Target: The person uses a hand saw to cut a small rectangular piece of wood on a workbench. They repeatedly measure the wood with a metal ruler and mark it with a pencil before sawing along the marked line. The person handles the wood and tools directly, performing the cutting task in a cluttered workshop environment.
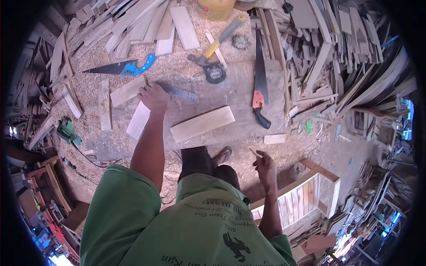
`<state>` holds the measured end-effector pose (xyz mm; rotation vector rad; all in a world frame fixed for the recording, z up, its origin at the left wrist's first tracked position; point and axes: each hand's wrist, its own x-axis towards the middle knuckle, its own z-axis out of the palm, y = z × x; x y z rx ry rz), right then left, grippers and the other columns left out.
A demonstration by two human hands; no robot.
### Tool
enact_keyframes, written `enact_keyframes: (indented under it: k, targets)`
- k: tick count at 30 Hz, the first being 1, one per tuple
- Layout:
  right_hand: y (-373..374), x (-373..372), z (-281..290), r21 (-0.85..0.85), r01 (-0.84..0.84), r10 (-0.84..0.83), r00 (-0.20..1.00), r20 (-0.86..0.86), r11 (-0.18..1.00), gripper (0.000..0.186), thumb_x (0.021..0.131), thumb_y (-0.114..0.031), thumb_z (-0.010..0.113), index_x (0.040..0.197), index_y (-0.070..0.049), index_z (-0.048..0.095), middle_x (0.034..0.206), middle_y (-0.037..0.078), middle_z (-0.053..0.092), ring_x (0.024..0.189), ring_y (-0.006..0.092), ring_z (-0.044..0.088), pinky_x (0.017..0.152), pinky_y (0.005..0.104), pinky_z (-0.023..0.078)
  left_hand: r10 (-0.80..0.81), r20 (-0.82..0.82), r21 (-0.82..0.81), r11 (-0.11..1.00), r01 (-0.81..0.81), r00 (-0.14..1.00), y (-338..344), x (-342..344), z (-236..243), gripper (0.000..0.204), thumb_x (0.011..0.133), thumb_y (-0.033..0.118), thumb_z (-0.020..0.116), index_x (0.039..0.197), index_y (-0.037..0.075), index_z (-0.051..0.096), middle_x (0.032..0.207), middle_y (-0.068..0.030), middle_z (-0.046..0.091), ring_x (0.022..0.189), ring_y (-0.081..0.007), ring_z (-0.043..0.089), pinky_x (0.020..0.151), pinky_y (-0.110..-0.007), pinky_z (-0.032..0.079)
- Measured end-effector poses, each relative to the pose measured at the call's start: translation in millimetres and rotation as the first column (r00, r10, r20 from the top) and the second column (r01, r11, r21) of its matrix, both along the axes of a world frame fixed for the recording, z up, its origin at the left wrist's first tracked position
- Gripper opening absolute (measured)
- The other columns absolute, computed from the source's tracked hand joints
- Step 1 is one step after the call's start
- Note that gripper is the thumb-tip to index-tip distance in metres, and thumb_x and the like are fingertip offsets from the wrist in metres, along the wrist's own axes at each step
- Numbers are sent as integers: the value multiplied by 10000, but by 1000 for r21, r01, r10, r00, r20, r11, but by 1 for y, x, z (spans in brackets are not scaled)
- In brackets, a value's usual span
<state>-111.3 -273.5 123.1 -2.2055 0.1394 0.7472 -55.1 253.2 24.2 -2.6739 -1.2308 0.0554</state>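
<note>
- The left hand [153, 96] reaches forward over the sawdust-covered work surface [239, 88], fingers curled and pressed together on the end of a flat grey metal square ruler [177, 92]; the ruler lies just beyond the hand and runs off to the right.
- The right hand [265, 166] hangs low near the person's knee, thumb and forefinger pinching one thin wooden pencil [254, 153].
- Two handsaws: one with a blue plastic handle [119, 67] lying to the left of the left hand, and one with a red-and-black handle [260, 84] lying lengthwise to the right.
- One hammer with a yellow-and-grey handle [219, 40] rests beyond the ruler, its head touching one black round tape measure [215, 73].
- Three pale cut boards lie near the left hand: a thick rectangular plank [202, 124] just right of the forearm, a thin board [138, 120] under the wrist, and another [126, 91] left of the hand.
- One small wood offcut [275, 138] lies near the red saw's handle.
- One yellow plastic bucket [216, 9] stands at the far edge.
- One slatted wooden crate frame [301, 199] sits beside the right arm.
- Heaps of scrap timber [337, 53] surround the surface; too many to count.
</note>
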Motion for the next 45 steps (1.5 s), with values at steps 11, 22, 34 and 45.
enact_keyframes:
  k: [11,22,34,45]
  targets:
    - [-71,-55,-32,-77,14,-10,999,50,997,374,1119,-173,598,1423,-20,754,871,113,826,722,167,759,692,352,613,-144,618,-419,772,478,773,-97,-19,55,443,906,181,780,1334,107,689,1279,-212,678,1163,-444,670,1007,-558,570]
    - [-14,-47,-17,115,-41,37,999,35,992,377,1148,-133,588,1472,-15,739,1017,170,853,810,228,812,767,362,651,-223,702,-284,784,553,677,-189,-65,-28,515,957,146,681,1471,121,667,1342,-189,651,1263,-464,568,1132,-593,457]
    - [80,16,-34,218,-222,166,954,248,950,404,1176,-140,583,1548,-10,674,1218,199,845,1024,250,833,911,374,659,-227,683,-244,825,510,694,-193,-66,-28,435,1043,232,705,1471,157,717,1396,-86,696,1299,-366,612,1114,-539,466]
    - [149,61,-64,62,-375,294,810,507,925,371,1126,-66,609,1478,-34,722,1001,197,835,844,331,836,754,425,649,-240,681,-210,841,498,692,-195,-65,-32,426,1038,234,715,1458,171,752,1394,-71,701,1286,-339,624,1101,-532,466]
